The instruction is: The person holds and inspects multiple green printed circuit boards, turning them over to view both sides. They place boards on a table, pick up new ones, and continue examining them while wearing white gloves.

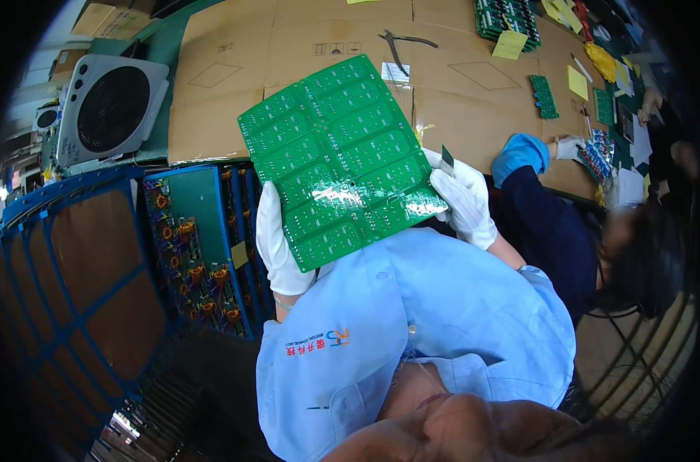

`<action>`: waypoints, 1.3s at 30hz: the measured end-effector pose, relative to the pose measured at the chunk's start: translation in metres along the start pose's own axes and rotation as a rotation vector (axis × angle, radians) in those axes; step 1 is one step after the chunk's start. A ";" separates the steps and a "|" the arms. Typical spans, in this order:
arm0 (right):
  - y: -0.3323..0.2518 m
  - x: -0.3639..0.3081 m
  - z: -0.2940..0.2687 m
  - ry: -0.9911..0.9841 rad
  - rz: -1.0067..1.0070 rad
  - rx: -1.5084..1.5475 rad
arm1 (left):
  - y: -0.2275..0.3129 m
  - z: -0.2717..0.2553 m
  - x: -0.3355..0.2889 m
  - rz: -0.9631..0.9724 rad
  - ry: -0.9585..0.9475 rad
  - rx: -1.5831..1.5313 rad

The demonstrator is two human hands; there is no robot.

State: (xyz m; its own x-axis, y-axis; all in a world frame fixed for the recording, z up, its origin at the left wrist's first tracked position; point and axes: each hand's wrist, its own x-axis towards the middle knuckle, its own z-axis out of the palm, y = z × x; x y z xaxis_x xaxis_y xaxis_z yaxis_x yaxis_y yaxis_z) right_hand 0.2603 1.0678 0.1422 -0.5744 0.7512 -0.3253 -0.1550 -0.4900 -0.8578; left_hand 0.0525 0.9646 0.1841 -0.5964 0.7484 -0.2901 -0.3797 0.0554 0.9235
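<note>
Cardboard (211, 131) covers the bench before me, its near edge running behind the green circuit-board panel (338, 158) that I hold up. The panel crosses that edge: its far half shows against the cardboard, its near half in front of my blue shirt (458, 292). Open room lies to its left, as far as the grey box with a round black grille (107, 112), and on its right toward the co-worker's blue cuff (519, 158). Beyond its far right corner, the pliers (400, 48) lie with their handles spread.

The panel is only slightly longer than wide. Its long axis slants from far left to near right, with two columns of small boards along it, and one corner points toward me. Glare whitens the near part.

My gloved left hand (280, 246) is clamped on the near stretch of the left edge; the fingers underneath are hidden. My gloved right hand (464, 196) is closed on the right edge by the near right corner, and a small dark flat piece (447, 159) stands up from it; what that is I cannot tell.
</note>
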 end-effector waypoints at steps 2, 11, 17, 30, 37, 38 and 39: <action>-0.002 0.001 0.000 0.021 0.017 0.023 | 0.003 0.000 -0.001 0.131 0.016 0.280; 0.000 0.003 -0.008 0.036 -0.010 0.079 | 0.000 -0.028 0.004 0.432 -0.044 1.096; 0.002 0.009 -0.015 -0.008 -0.003 0.128 | 0.002 -0.002 0.003 0.041 -0.039 -0.039; 0.009 0.005 -0.005 0.046 0.057 0.102 | -0.018 -0.036 0.001 0.046 -0.129 -0.052; 0.012 0.000 0.009 0.056 0.070 0.086 | -0.006 -0.001 -0.012 0.755 0.117 0.936; 0.012 0.000 0.010 0.053 0.077 0.086 | -0.008 -0.003 -0.013 0.719 0.143 0.896; 0.012 -0.002 0.009 0.068 0.075 0.093 | -0.011 -0.026 -0.004 0.849 0.037 1.095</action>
State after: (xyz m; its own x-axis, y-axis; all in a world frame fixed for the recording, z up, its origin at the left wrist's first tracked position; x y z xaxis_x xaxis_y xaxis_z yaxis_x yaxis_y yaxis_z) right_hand 0.2524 1.0565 0.1363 -0.5320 0.7373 -0.4163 -0.1894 -0.5829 -0.7902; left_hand 0.0409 0.9441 0.1686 -0.3876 0.7967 0.4638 0.8378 0.0945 0.5378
